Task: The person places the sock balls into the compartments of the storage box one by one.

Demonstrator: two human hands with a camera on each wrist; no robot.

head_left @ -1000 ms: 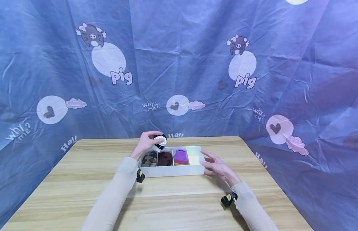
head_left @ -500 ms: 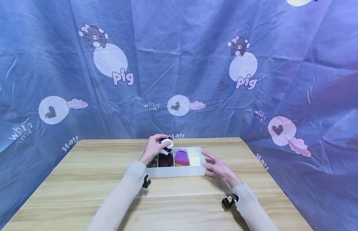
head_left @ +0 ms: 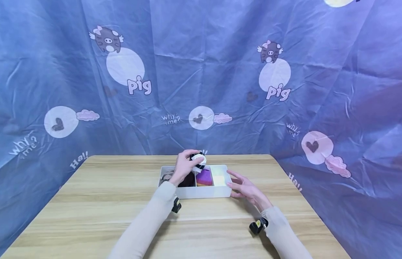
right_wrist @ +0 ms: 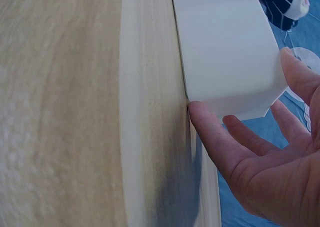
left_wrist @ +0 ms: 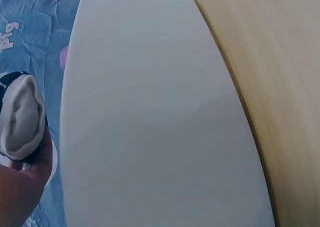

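My left hand (head_left: 183, 164) pinches a rolled black-and-white sock (head_left: 204, 159) between thumb and fingers, above the box's third compartment. In the left wrist view the white inside of the rolled sock (left_wrist: 22, 117) faces the camera. The white divided box (head_left: 204, 193) stands on the table; a purple sock with a yellow edge (head_left: 204, 178) sits in its third compartment. A dark maroon sock (head_left: 188, 180) lies in the second, partly behind my left hand. My right hand (head_left: 247, 189) touches the right end of the box, its spread fingertips against the end wall.
A grey-and-black patterned sock (head_left: 166, 175) lies in the leftmost compartment, partly hidden by my left arm. Beneath the box is a wooden table (head_left: 201, 230). A blue printed cloth (head_left: 201, 79) hangs behind the table and along its sides.
My left hand has moved right with the black-and-white sock, from over the box's left part to over the purple sock. The right hand has stayed at the box's right end.
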